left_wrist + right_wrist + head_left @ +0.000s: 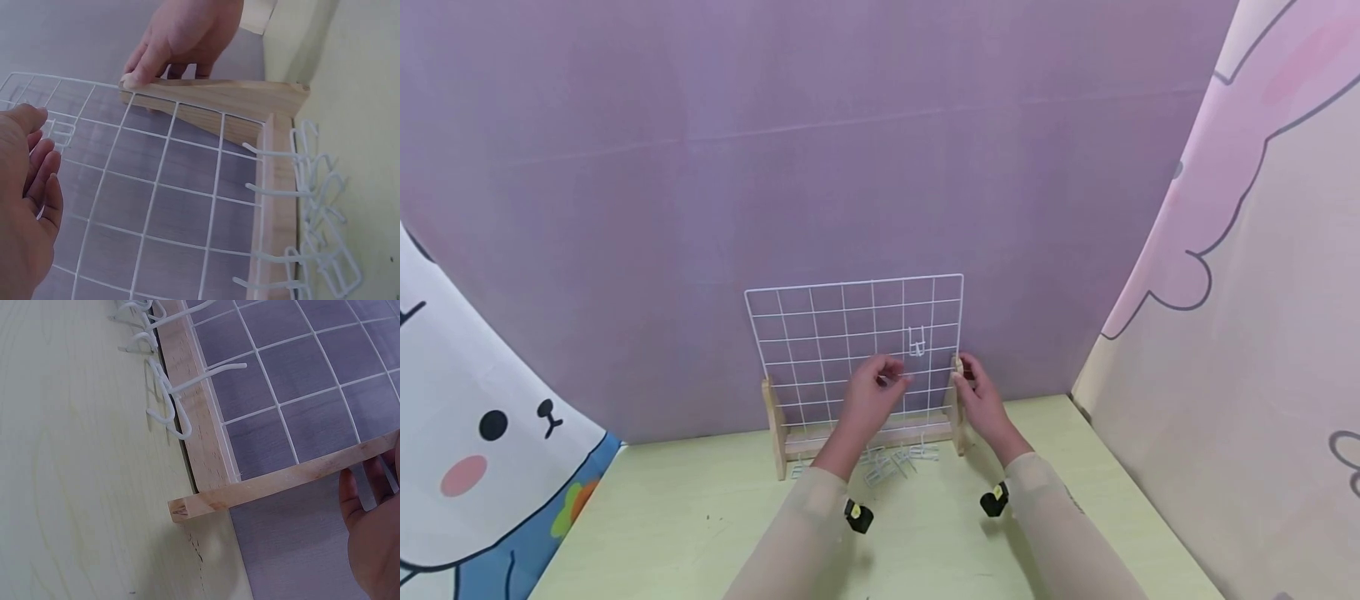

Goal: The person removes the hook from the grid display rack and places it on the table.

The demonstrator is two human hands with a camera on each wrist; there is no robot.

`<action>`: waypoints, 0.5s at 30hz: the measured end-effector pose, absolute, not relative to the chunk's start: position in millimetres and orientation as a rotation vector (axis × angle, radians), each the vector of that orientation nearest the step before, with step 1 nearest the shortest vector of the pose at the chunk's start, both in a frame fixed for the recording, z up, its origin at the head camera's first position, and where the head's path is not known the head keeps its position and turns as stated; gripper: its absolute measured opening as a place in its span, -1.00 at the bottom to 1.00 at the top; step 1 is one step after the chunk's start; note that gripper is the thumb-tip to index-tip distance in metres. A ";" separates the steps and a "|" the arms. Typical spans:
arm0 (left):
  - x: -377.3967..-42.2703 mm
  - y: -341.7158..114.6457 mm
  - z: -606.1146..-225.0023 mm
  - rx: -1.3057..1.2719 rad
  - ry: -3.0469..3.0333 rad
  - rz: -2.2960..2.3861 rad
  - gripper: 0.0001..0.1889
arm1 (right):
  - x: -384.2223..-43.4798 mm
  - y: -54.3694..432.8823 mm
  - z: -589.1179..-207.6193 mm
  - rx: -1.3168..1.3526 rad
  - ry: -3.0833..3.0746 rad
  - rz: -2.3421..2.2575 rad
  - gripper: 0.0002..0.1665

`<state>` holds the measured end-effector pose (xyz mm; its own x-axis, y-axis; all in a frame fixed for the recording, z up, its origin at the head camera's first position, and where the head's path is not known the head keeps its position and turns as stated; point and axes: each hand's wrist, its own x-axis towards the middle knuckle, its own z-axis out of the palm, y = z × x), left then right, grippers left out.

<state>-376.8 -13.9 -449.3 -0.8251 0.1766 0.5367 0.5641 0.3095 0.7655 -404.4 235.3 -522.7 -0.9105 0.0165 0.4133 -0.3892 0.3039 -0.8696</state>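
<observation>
A white wire grid panel [853,283] stands upright in a wooden base. My right hand [987,407] grips the upper end of the base's right wooden post [219,94], thumb on the near side. My left hand [871,396] is in front of the grid with loosely bent fingers and nothing visible between them. Just above and right of it, a white wire hook [917,343] hangs on the grid. In the left wrist view that hook is partly hidden behind the left fingers [44,165]. Several loose white hooks [887,468] lie at the foot of the base.
The base's left post [772,429] stands on the pale wooden table [662,517]. Behind it rises a purple backdrop [850,183], with printed cartoon cloths at both sides. Black wrist cameras [859,517] are on both forearms.
</observation>
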 end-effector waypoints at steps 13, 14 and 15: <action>-383.4 0.4 -427.4 -0.771 -2.157 -1.407 -0.66 | -403.6 234.8 -521.5 0.341 -2.212 1.656 -0.42; -384.0 0.8 -426.8 -0.775 -2.152 -1.396 -0.65 | -403.6 234.7 -521.2 0.343 -2.213 1.654 -0.42; -384.3 1.4 -426.0 -0.777 -2.150 -1.385 -0.66 | -403.4 234.5 -520.9 0.341 -2.217 1.649 -0.42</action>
<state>-384.3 1.4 -426.0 -0.7323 0.2079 0.6485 0.6764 0.3321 0.6574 -403.4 234.5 -520.9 -0.9077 0.0182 0.4192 -0.3963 0.2912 -0.8707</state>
